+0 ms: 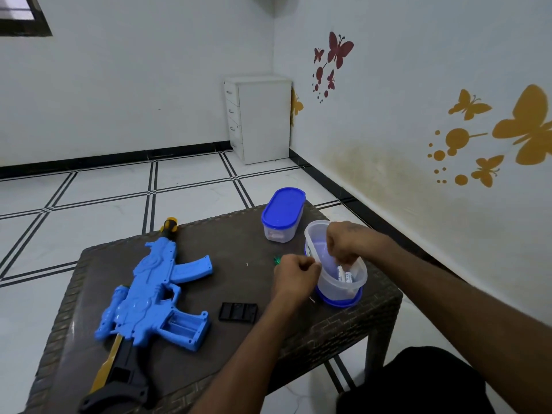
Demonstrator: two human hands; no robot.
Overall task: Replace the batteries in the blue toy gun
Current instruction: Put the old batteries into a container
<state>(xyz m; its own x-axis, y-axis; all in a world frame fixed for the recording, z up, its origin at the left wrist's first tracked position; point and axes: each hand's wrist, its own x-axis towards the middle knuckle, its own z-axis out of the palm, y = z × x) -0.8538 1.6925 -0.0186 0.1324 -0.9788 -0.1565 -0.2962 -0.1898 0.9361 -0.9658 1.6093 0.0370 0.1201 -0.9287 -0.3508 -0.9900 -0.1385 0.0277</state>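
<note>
Right hand [343,245]: was reached down into the open container [336,264], fingers curled downward inside it toward the batteries [346,276]; whether a battery was actually pinched could not be told, since the fingertips were hidden behind the translucent wall.
Right arm: was stretched in from the lower right, forearm sloping up and away, wrist bent so that the back of the hand was turned upward.
Left hand [295,271]: was curled against the near-left wall of the open container, thumb and fingers closed at its rim as though it were being steadied; what lay within the grip could not be made out.
Left arm: was extended from the bottom edge, forearm angled up and to the right, ending just beside the right hand.
Open container: was stood on its blue lid [340,298] directly under both hands, with a few white batteries seen at its bottom.
Closed container [282,215]: was set just beyond the hands, blue lid on.
Blue toy gun [152,291]: was laid flat on the table [239,243] well to the left of the left hand, its battery compartment [183,327] uncovered and turned upward.
Battery cover [238,312]: was lain between the gun and the left forearm, near the wrist, apart from both.
</note>
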